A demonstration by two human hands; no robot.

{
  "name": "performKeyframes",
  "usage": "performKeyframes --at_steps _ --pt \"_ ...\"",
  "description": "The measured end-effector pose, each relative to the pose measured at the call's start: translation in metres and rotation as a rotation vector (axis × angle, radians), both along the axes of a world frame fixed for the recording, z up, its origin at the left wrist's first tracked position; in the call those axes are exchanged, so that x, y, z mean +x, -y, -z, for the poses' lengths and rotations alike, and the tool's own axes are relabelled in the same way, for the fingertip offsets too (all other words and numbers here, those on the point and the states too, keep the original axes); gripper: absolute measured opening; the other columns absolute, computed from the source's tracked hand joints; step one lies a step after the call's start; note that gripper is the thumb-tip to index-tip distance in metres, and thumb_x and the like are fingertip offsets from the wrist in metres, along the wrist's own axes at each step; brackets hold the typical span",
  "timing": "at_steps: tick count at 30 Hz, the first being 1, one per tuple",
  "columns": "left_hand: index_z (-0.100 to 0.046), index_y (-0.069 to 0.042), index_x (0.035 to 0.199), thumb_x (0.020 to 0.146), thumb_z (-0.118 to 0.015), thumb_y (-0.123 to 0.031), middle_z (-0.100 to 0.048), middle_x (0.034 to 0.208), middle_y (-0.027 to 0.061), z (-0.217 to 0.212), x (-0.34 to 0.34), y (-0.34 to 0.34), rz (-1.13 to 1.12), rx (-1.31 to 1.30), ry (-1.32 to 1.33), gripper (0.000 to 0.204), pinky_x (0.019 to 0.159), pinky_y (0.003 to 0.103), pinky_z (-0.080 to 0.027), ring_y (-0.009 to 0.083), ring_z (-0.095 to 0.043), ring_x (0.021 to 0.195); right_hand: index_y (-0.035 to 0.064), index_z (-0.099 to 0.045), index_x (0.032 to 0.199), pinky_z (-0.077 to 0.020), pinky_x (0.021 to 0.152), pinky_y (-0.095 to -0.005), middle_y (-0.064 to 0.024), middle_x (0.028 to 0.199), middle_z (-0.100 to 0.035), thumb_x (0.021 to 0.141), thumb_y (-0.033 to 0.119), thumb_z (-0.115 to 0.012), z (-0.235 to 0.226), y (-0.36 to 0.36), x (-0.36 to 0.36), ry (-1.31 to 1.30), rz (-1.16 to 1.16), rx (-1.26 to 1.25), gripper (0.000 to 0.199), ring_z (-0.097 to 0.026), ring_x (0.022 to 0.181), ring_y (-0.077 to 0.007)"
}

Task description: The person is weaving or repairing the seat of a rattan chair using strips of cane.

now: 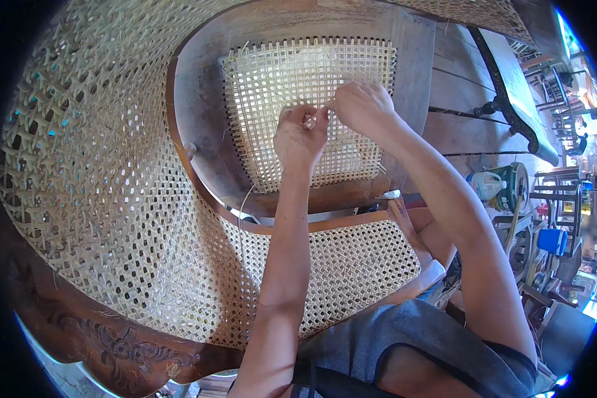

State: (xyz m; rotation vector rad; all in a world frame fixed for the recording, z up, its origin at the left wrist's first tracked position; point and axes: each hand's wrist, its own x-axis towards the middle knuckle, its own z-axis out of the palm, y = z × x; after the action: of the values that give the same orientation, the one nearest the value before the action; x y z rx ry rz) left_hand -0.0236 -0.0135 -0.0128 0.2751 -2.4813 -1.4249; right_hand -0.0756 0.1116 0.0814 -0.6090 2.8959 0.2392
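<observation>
My left hand [300,140] and right hand [363,106] are curling over the woven cane panel [262,83] at upper centre; whether they're gripping cane, I can't tell. I'm risking splits or skewed weave if I'm pulling unevenly.

Two hands are in view: one left hand [298,139] and one right hand [365,109], with two bare forearms. There is one square-mesh woven panel [351,73], framed by one wooden seat [205,99]. Cane with larger holes shows in two areas: one broad cane sheet [106,172] and one cane strip [487,9]; whether they join cannot be told. There is one carved wooden rail [136,351], one rounded knob [190,149] and at least one loose strand [241,210]. Three vessels stand out: one white jug [487,186], one green bucket [509,179] and one blue container [552,242]. Floor planks [461,93] number at least three; the overlapping wooden furniture [558,176] numbers several pieces.
</observation>
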Motion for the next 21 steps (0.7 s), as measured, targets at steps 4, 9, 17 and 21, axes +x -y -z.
performKeyframes --at_steps 4,9,17,21 --pt "-0.07 -0.009 0.092 0.085 -0.068 -0.02 -0.068 0.09 0.0131 -0.014 -0.002 -0.018 0.009 0.004 -0.143 0.014 0.078 0.04 -0.055 0.0305 -0.067 0.089 0.0085 -0.074 0.09 -0.051 0.084 -0.0457 -0.0128 0.094 -0.073 0.093 0.027 -0.055 -0.06 -0.022 0.006 0.046 0.169 0.145 0.027 -0.07 0.095 -0.0276" --pt "-0.071 -0.002 0.105 0.092 -0.067 -0.021 -0.071 0.091 0.009 -0.034 -0.012 -0.034 0.256 0.577 -0.131 0.023 0.074 0.031 -0.054 0.0167 -0.067 0.084 0.0077 -0.073 0.089 -0.0485 0.088 -0.0501 -0.0141 0.094 -0.072 0.097 0.038 -0.05 -0.07 -0.05 0.015 -0.114 0.214 -0.026 0.039 -0.069 0.094 -0.0313" --pt "-0.067 0.003 0.095 0.091 -0.07 -0.01 -0.061 0.071 -0.0016 0.019 -0.013 -0.021 0.145 0.468 -0.279 0.015 0.056 0.019 -0.042 0.0029 -0.052 0.062 0.0056 -0.073 0.087 -0.0554 0.076 -0.0445 -0.017 0.089 -0.072 0.088 0.02 -0.057 -0.008 -0.02 0.009 0.062 0.12 -0.117 0.022 -0.071 0.087 -0.0327" --pt "-0.066 0.003 0.094 0.092 -0.069 -0.011 -0.062 0.071 0.0 0.019 -0.015 -0.017 0.149 0.378 -0.234 0.014 0.057 0.019 -0.044 0.0041 -0.054 0.064 0.0032 -0.072 0.086 -0.0555 0.075 -0.0436 -0.0195 0.089 -0.071 0.082 0.009 -0.057 -0.008 -0.016 0.015 -0.012 0.068 -0.162 0.017 -0.071 0.087 -0.0332"
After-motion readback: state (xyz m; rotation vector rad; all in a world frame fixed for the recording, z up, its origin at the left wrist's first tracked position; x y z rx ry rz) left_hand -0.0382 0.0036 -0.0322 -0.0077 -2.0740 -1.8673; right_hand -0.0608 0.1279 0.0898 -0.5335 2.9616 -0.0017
